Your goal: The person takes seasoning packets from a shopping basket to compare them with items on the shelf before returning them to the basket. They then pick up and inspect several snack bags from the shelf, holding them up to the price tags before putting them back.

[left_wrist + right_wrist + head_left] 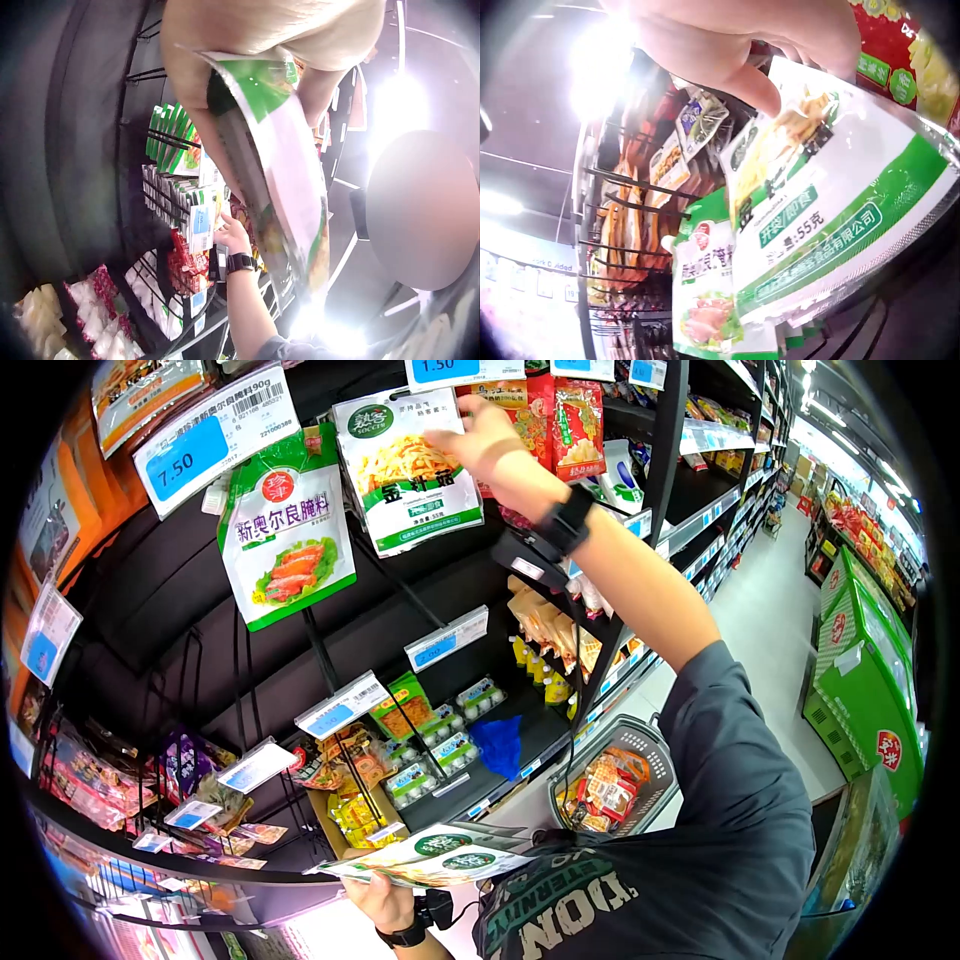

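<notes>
1. Specimen: flat white pouch with green bands, a green oval logo and a picture of pale golden strands (415, 475), high at the black display rack (150, 600). Front faces outward, slightly tilted; film is glossy, lower edge crimped.
2. Right hand (490, 445): raised, arm extended up to the rack. Grip closed on the pouch's upper corner, thumb on the printed front; the other fingertips are partly hidden. Black wrist strap (565, 520) worn.
3. Beside specimen, left: green-and-white marinade pouch with a red round logo (290, 530). Opposite side: shiny red packets (578, 430).
4. Left hand (385, 905): low, near the torso. Grip closed on the edge of several white-and-green pouches (440, 855), held stacked and nearly flat in head view.
5. Rack: black metal rods; white price cards with blue panels (218, 435) above and among the goods.
6. Lower shelf: clear cartons of white, rounded items with green labels (455, 752); crumpled blue cloth (498, 745) just beside them.
7. Grey perforated plastic basket (645, 735), below the shelving, contains red-and-orange packages (605, 790).
8. Room: store aisle with pale, glossy floor (760, 610), stocked shelves along one side, green chest freezer (850, 670) opposite, bright ceiling lights (830, 420).
</notes>
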A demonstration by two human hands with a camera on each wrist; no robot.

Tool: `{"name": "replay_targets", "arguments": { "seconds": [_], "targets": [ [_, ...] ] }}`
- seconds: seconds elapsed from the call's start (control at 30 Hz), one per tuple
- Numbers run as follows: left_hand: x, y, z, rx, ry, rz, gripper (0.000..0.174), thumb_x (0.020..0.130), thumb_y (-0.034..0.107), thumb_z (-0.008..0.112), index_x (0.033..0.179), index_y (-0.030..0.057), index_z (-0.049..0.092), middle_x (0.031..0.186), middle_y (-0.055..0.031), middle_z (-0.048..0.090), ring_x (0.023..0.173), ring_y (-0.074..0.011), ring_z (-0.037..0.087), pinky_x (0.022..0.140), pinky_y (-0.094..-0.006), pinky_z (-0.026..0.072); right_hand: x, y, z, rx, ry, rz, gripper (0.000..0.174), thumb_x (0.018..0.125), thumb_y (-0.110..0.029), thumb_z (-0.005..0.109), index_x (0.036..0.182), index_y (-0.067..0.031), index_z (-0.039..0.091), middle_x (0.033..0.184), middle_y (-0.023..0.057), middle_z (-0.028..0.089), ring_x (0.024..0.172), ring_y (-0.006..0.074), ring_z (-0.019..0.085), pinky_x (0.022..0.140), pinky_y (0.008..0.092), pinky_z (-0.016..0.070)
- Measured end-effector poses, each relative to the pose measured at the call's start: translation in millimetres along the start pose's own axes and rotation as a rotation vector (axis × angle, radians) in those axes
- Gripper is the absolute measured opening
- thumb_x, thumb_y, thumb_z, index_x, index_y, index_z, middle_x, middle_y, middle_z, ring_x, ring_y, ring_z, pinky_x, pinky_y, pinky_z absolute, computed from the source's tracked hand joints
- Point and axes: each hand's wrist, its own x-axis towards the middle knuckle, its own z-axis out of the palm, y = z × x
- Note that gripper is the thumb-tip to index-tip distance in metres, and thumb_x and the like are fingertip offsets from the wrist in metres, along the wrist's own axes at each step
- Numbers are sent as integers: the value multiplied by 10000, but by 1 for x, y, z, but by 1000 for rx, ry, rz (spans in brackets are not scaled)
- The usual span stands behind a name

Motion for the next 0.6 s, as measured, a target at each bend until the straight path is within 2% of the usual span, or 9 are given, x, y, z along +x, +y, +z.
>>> {"name": "replay_targets", "arguments": {
  "seconds": [0.1,0.17,0.2,0.27,0.37,0.47,0.53,0.57,0.6],
  "targets": [
    [1,0,6,-7,37,-2,508,751,170,690,1131,-27,417,1103,-184,531,1019,-299,528,916,-434,399,-35,-9,-30,-57,-107,-136,627,773,-120,661,1278,59,336,1114,185,551,1022,231,559,894,307,432],
    [3,-2,16,-6,104,31,518,770,167,668,1166,-29,398,1138,-180,510,1049,-295,509,928,-433,389,-61,-9,-50,-214,64,-544,497,760,-127,641,1181,62,457,1064,193,574,976,285,577,840,326,457],
    [4,-3,24,-2,169,53,528,790,164,647,1201,-31,379,1173,-175,490,1079,-290,491,940,-431,379,-83,-21,-58,-142,47,-529,330,794,-113,611,1060,70,538,1004,166,595,937,242,593,822,307,461],
    [8,-1,42,-21,148,86,509,861,147,550,1285,-5,313,1262,-166,423,1139,-288,445,976,-449,341,-126,-44,-76,264,-380,-211,212,888,-150,522,923,42,606,857,87,632,795,129,604,699,250,475],
    [18,-4,65,-113,182,115,515,892,156,503,1332,32,266,1322,-147,380,1174,-279,414,989,-452,327,-174,-43,-81,558,-879,230,304,915,-212,493,1077,40,549,880,105,643,782,127,608,678,242,478],
    [31,-9,95,-135,190,133,504,901,157,490,1334,36,262,1322,-146,378,1175,-284,411,994,-459,319,-211,-25,-65,610,-974,246,541,806,-142,641,1267,11,404,1130,95,551,1001,136,538,794,247,441],
    [40,-18,109,-146,191,112,500,901,161,497,1330,37,273,1321,-148,375,1174,-281,414,994,-454,322,-227,-18,-50,788,-867,250,649,774,-99,667,1314,4,323,1197,80,503,1074,134,488,835,253,417],
    [44,-24,116,-150,165,136,500,900,162,499,1329,38,275,1321,-148,376,1174,-281,414,992,-453,324,-230,-24,-46,918,-793,461,887,688,-153,762,1362,11,210,1262,97,453,1158,176,428,966,327,336],
    [47,-30,122,-154,135,157,499,900,163,501,1329,38,277,1320,-149,377,1174,-282,414,991,-452,327,-236,-26,-37,1026,-609,508,814,712,-110,732,1345,8,234,1272,100,450,1170,185,433,991,338,334]
  ]
}}
